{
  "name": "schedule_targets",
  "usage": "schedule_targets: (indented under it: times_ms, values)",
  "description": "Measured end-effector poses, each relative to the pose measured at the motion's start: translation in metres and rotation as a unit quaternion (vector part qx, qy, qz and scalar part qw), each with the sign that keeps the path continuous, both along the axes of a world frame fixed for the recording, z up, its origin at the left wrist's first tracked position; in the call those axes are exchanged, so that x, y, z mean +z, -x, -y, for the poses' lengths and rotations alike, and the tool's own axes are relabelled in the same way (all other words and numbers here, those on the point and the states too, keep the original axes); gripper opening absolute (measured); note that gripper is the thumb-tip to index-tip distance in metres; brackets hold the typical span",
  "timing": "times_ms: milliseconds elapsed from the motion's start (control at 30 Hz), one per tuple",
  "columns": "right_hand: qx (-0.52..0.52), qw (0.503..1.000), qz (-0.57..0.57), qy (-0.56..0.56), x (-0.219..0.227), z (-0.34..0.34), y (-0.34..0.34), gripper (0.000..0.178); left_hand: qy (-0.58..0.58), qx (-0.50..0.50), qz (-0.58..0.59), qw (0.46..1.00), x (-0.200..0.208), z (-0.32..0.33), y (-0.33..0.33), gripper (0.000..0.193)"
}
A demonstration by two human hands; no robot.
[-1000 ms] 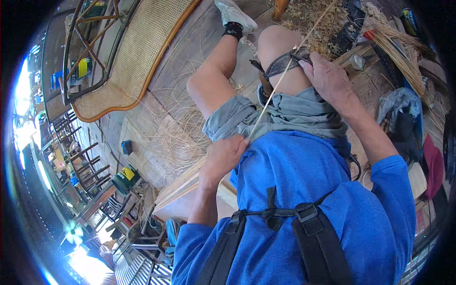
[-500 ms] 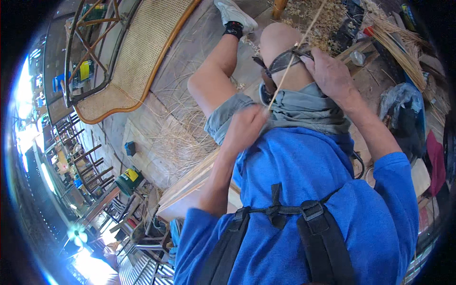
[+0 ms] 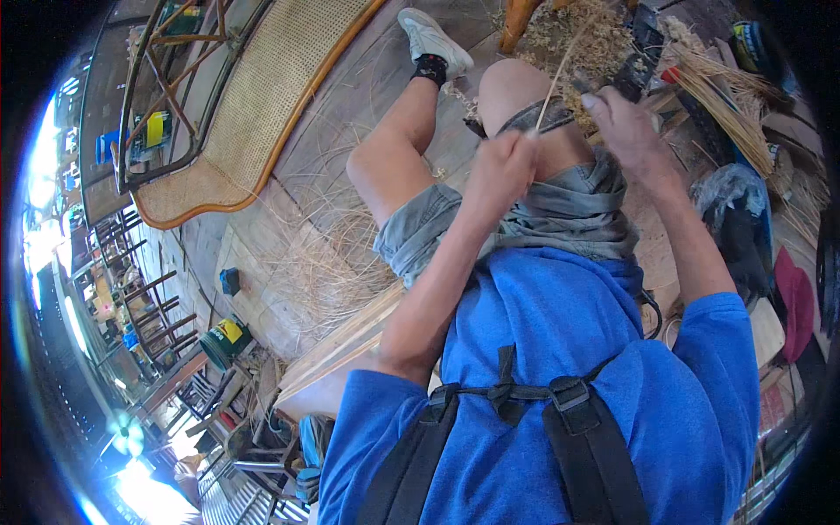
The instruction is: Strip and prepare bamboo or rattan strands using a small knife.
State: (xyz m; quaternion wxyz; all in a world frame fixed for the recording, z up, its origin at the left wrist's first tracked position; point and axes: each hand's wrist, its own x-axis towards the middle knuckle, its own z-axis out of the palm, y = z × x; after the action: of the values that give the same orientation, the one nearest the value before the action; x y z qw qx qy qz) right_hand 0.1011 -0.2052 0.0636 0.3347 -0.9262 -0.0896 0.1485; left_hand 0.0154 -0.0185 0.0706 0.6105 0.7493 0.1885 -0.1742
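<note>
My left hand (image 3: 506, 171) is closed on a thin, pale rattan-like strip (image 3: 549, 98), held just above my right thigh. From that fist the strip slants up and away toward the far edge of the view. A dark strap or pad (image 3: 549, 117) wraps my right leg by the knee, with the strip passing over it. To the right of this leg is my right hand (image 3: 632, 136), its fingers curled and slightly blurred. Something small and dark shows at its thumb tip; its kind cannot be made out.
A curved cane-woven panel with a wooden rim (image 3: 262, 114) lies at far left. Loose strips (image 3: 337, 254) litter the floor beside my left leg. Shavings (image 3: 577, 39) pile up beyond my knee. A bundle of strips (image 3: 722, 109) and a plastic bag (image 3: 733, 184) are at right.
My left hand has moved forward, from my lap to above the right thigh, still gripping the strip. My right hand has come off the knee strap and shifted right.
</note>
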Motion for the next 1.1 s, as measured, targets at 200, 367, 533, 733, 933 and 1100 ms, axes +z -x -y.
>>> schedule_targets:
  times_ms: [200,367,533,733,933,1100]
  values:
    - [0.115,0.982,0.083,0.121,-0.007,-0.02,0.029,0.034,-0.069,-0.061,0.07,0.993,-0.014,0.0,-0.002,0.032]
    - [0.101,0.982,0.096,0.128,-0.011,-0.017,0.022,0.033,-0.041,-0.093,-0.12,0.988,0.032,-0.058,0.107,0.033]
    - [0.113,0.982,0.096,0.113,-0.01,-0.023,0.022,0.033,-0.012,-0.041,-0.279,0.959,0.069,-0.099,0.232,0.039]
    - [0.099,0.982,0.103,0.122,-0.01,-0.02,0.026,0.033,-0.425,-0.114,-0.053,0.897,0.106,-0.095,0.145,0.033]
    - [0.076,0.984,0.108,0.12,-0.006,-0.018,0.034,0.031,-0.28,-0.147,0.231,0.92,0.127,-0.027,0.015,0.032]
    - [0.046,0.991,0.052,0.117,-0.002,-0.014,0.033,0.033,-0.333,-0.21,0.063,0.917,0.011,0.001,-0.021,0.035]
